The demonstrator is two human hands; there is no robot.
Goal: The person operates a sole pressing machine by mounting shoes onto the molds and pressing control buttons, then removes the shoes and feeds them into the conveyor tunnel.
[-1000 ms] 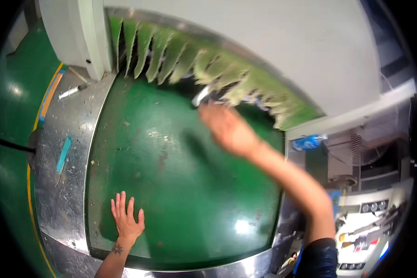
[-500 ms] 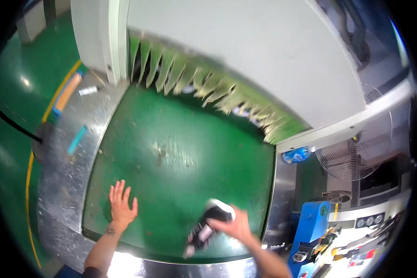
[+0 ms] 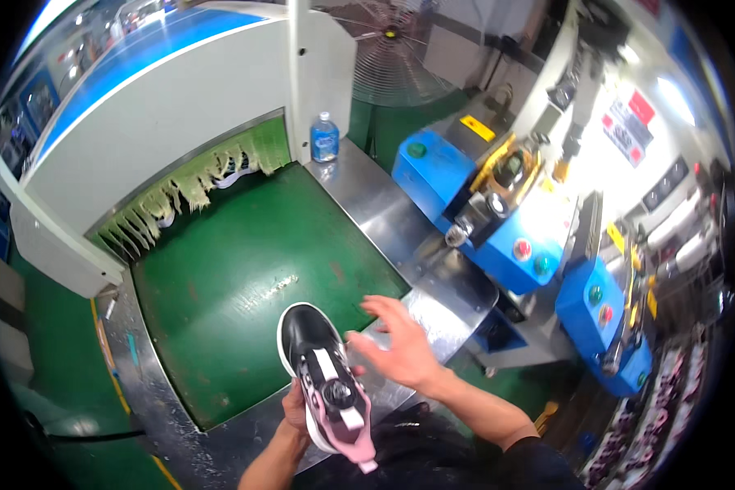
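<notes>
A black and pink sneaker (image 3: 327, 384) with a white sole points toe-away from me over the near edge of the green conveyor belt (image 3: 229, 294). My left hand (image 3: 296, 406) grips it along its left side and underneath; the shoe hides part of the fingers. To the right of the shoe, my right hand (image 3: 398, 343) hovers with its fingers apart and nothing in them. It appears apart from the shoe, above the belt's metal border.
Past the belt, a grey machine housing (image 3: 171, 110) has a ragged green curtain (image 3: 188, 175) with shoes partly showing beneath. A blue bottle (image 3: 324, 137) stands on the metal ledge (image 3: 371, 208). Blue machines (image 3: 498, 220) with coloured buttons crowd the right, and a fan (image 3: 392, 53) stands behind.
My view has swung right toward the blue machines. The sneaker has passed from my right hand to my left, which was open over the belt. My right hand has let go.
</notes>
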